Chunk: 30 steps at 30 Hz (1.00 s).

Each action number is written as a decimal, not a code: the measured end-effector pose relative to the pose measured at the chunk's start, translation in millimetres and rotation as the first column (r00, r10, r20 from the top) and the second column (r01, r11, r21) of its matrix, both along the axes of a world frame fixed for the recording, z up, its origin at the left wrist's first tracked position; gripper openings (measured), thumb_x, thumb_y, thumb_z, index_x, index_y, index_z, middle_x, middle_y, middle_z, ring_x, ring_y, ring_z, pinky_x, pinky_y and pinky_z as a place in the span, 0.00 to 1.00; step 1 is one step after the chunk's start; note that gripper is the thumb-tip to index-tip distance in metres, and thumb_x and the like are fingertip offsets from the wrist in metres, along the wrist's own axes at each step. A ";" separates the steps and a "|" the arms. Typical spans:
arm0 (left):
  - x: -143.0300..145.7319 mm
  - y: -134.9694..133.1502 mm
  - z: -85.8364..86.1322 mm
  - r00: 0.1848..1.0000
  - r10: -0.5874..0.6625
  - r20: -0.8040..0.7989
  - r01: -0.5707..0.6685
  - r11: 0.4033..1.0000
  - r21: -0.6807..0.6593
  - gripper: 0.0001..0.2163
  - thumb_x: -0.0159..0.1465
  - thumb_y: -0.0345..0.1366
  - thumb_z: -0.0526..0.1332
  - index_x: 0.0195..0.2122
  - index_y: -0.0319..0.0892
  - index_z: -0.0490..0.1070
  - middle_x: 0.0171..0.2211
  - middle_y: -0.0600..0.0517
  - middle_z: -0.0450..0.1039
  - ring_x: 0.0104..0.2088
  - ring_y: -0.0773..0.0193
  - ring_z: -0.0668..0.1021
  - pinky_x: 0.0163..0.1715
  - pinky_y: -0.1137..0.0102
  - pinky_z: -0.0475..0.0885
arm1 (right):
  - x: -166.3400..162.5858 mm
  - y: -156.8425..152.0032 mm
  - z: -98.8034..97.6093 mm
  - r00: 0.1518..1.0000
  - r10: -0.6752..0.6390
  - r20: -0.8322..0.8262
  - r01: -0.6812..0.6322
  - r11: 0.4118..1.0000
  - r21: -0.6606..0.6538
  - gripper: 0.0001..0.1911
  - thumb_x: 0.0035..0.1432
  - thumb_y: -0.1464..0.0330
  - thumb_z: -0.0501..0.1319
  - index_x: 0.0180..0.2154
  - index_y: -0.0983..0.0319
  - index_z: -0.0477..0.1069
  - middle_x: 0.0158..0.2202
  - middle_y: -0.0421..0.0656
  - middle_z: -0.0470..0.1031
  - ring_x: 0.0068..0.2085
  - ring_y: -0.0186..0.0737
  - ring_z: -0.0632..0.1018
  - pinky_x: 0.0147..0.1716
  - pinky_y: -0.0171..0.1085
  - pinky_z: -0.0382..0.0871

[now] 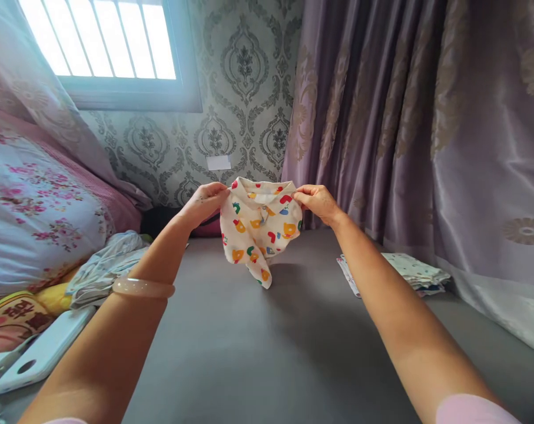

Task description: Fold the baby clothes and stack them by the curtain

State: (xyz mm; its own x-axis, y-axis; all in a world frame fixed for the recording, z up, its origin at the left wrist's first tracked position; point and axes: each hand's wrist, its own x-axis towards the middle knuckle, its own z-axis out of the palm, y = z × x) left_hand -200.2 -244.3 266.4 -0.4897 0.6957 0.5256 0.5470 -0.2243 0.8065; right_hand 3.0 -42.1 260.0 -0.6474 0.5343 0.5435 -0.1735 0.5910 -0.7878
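A small cream baby garment (258, 227) with coloured prints hangs in the air above the grey surface (258, 353), its lower tip near or touching that surface. My left hand (204, 203) pinches its upper left edge, fingers closed on the cloth. My right hand (317, 201) pinches the upper right edge the same way. Both arms reach forward, and a pale bangle (143, 287) sits on my left wrist.
A folded pile of printed cloth (408, 274) lies at the right by the mauve curtain (425, 118). At the left are floral bedding (32, 218), crumpled pale clothes (105, 265) and a white flat object (41, 353). A window (103, 41) is above.
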 end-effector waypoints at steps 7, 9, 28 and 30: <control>5.8 12.6 -9.2 0.994 0.104 0.029 -0.107 0.986 0.130 0.16 0.55 0.50 0.64 0.32 0.41 0.71 0.23 0.56 0.69 0.22 0.70 0.71 0.20 0.77 0.66 | 2.1 1.3 -3.2 0.964 -0.189 -0.185 0.223 0.956 0.188 0.10 0.50 0.64 0.60 0.29 0.63 0.76 0.23 0.36 0.72 0.25 0.33 0.70 0.25 0.32 0.62; 9.9 7.4 -7.2 0.997 0.077 0.013 -0.078 0.988 0.136 0.18 0.54 0.52 0.66 0.35 0.40 0.74 0.25 0.55 0.71 0.23 0.70 0.72 0.20 0.77 0.68 | 9.3 -1.2 -0.9 0.963 -0.169 -0.209 0.214 0.953 0.214 0.10 0.51 0.64 0.60 0.30 0.63 0.77 0.24 0.37 0.73 0.26 0.33 0.71 0.26 0.32 0.63; 97.8 -153.6 44.7 0.399 0.625 -0.671 -0.480 0.766 0.428 0.13 0.65 0.49 0.58 0.47 0.57 0.76 0.25 0.58 0.73 0.33 0.62 0.78 0.36 0.67 0.73 | 126.9 -125.1 54.4 0.974 0.137 -0.182 -0.107 0.980 0.168 0.09 0.55 0.66 0.69 0.40 0.56 0.80 0.31 0.38 0.81 0.30 0.36 0.81 0.27 0.33 0.78; 102.3 -161.3 61.0 0.467 0.592 -0.657 -0.507 0.788 0.350 0.15 0.63 0.52 0.58 0.46 0.56 0.77 0.24 0.58 0.71 0.30 0.61 0.77 0.33 0.65 0.73 | 131.8 -133.0 65.8 0.981 0.131 -0.141 -0.111 0.984 0.140 0.08 0.55 0.66 0.69 0.39 0.54 0.80 0.32 0.38 0.81 0.31 0.37 0.81 0.27 0.33 0.79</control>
